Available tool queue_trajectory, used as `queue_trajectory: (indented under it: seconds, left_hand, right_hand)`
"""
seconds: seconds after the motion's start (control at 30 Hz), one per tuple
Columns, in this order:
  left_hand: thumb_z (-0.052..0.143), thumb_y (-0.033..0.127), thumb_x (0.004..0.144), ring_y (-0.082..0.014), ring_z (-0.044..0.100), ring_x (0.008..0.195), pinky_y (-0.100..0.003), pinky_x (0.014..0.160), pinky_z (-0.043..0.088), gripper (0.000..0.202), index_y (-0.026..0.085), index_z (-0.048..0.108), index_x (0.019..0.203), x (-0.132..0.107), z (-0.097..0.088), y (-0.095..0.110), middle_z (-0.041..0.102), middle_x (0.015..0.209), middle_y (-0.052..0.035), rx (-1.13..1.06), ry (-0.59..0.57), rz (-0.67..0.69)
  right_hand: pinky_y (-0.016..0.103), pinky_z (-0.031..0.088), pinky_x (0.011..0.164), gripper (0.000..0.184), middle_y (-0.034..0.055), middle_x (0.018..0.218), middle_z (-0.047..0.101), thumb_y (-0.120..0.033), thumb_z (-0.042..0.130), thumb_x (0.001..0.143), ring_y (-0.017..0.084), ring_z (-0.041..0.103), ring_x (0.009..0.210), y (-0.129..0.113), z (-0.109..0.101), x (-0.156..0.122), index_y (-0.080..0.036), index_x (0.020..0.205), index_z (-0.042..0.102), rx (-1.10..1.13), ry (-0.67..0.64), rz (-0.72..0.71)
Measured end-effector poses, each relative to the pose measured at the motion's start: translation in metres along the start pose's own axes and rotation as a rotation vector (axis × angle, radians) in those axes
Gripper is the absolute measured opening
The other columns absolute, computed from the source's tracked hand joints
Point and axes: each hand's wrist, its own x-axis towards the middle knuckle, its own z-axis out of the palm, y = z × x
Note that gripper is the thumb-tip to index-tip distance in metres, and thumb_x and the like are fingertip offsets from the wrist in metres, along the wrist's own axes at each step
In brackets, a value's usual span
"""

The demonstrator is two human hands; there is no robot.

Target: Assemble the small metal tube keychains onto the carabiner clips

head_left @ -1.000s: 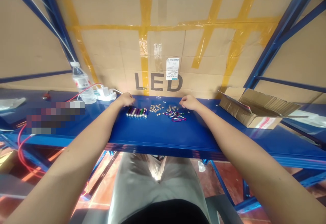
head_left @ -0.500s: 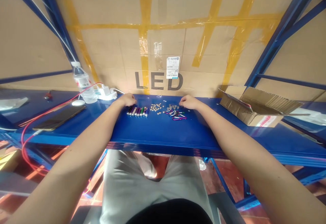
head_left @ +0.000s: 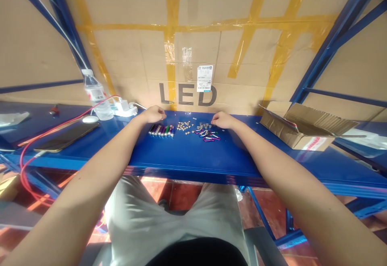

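On the blue metal shelf (head_left: 193,157) lies a row of small coloured cylinders (head_left: 161,130), like tiny flashlights. To their right is a scatter of small silvery metal parts (head_left: 185,126), then a heap of coloured carabiner clips (head_left: 208,134). My left hand (head_left: 155,114) rests on the shelf just behind the cylinders, fingers curled. My right hand (head_left: 222,120) rests just behind and right of the clips, fingers curled too. Whether either hand holds anything is hidden.
A water bottle (head_left: 95,95), a white power strip (head_left: 123,107) with a red cable and a dark phone (head_left: 68,136) lie at the left. An open cardboard box (head_left: 302,131) stands at the right. Taped cardboard marked LED (head_left: 187,95) forms the back wall.
Both hands have stayed almost in place; the left one has edged slightly back. The view has shifted a little, and my legs below the shelf have moved apart.
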Motion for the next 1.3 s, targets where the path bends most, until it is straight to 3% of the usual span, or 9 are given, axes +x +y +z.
queue_trajectory:
  seconds: [0.17,0.23,0.37,0.63,0.77,0.9,1.03,1.13,1.3]
  left_hand:
    - [0.071,0.049,0.073,-0.0216,0.064,0.088,-0.032,0.081,0.047,0.032,0.020,0.073,0.085,-0.013,-0.012,0.020,0.073,0.092,-0.0044,0.043,-0.219,0.212]
    - [0.074,0.054,0.071,-0.0218,0.065,0.094,-0.032,0.085,0.047,0.041,0.022,0.075,0.097,-0.020,-0.016,0.030,0.074,0.105,-0.0047,0.060,-0.273,0.266]
    - [0.080,0.062,0.062,-0.0232,0.065,0.091,-0.031,0.078,0.047,0.059,0.026,0.073,0.109,-0.030,-0.015,0.045,0.073,0.114,-0.0051,0.215,-0.447,0.258]
    - [0.083,0.060,0.059,-0.0217,0.064,0.082,-0.028,0.065,0.044,0.057,0.025,0.070,0.101,-0.031,-0.005,0.050,0.071,0.108,-0.0060,0.341,-0.494,0.241]
    - [0.082,0.059,0.064,-0.0206,0.065,0.083,-0.029,0.069,0.046,0.051,0.023,0.069,0.098,-0.028,-0.004,0.047,0.072,0.100,-0.0045,0.176,-0.359,0.320]
    - [0.082,0.049,0.071,-0.0197,0.066,0.083,-0.032,0.075,0.050,0.044,0.020,0.063,0.098,-0.024,0.009,0.050,0.069,0.094,-0.0045,-0.100,0.020,0.380]
    - [0.083,0.035,0.075,-0.0179,0.064,0.086,-0.034,0.078,0.054,0.055,0.020,0.056,0.121,-0.025,0.030,0.062,0.067,0.109,-0.0072,-0.152,0.335,0.488]
    - [0.080,0.032,0.079,-0.0200,0.066,0.093,-0.036,0.083,0.055,0.066,0.020,0.049,0.135,-0.028,0.042,0.071,0.064,0.128,-0.0110,-0.058,0.357,0.595]
    - [0.078,0.029,0.082,-0.0302,0.064,0.120,-0.045,0.099,0.053,0.070,0.021,0.043,0.142,-0.031,0.054,0.080,0.058,0.143,-0.0152,0.101,0.342,0.735]
  right_hand:
    - [0.027,0.050,0.061,0.012,0.0100,0.093,0.077,-0.018,0.067,0.088,0.017,0.065,0.066,-0.002,-0.002,-0.001,-0.013,0.090,0.077,-0.045,-0.023,0.009]
    - [0.027,0.050,0.062,0.015,0.0107,0.093,0.077,-0.020,0.065,0.090,0.017,0.066,0.067,-0.004,-0.003,-0.002,-0.012,0.094,0.078,-0.064,-0.040,0.016]
    - [0.027,0.051,0.067,0.016,0.0115,0.096,0.078,-0.019,0.065,0.092,0.018,0.068,0.071,-0.005,-0.003,-0.002,-0.012,0.095,0.078,-0.092,-0.040,0.001]
    - [0.029,0.050,0.068,0.010,0.0112,0.092,0.078,-0.015,0.067,0.087,0.019,0.067,0.073,-0.001,-0.001,0.000,-0.013,0.083,0.076,-0.044,-0.014,-0.031]
    - [0.030,0.048,0.065,0.015,0.0082,0.078,0.074,-0.013,0.065,0.086,0.018,0.064,0.068,0.000,-0.001,0.001,-0.014,0.073,0.072,0.066,0.066,-0.020]
    - [0.028,0.048,0.068,0.021,0.0055,0.073,0.070,-0.013,0.059,0.088,0.016,0.064,0.072,-0.012,-0.004,-0.004,-0.015,0.070,0.069,0.354,0.283,-0.099]
    - [0.025,0.050,0.065,0.012,0.0091,0.082,0.075,-0.018,0.064,0.090,0.017,0.070,0.080,-0.040,-0.001,-0.019,-0.014,0.083,0.073,0.689,0.132,-0.187]
    - [0.026,0.054,0.068,0.009,0.0103,0.088,0.078,-0.022,0.070,0.090,0.017,0.072,0.083,-0.058,0.009,-0.028,-0.014,0.087,0.074,0.789,-0.022,-0.277]
    - [0.028,0.058,0.070,0.011,0.0053,0.084,0.076,-0.016,0.078,0.084,0.014,0.069,0.068,-0.065,0.021,-0.030,-0.015,0.093,0.073,0.862,0.058,-0.295]
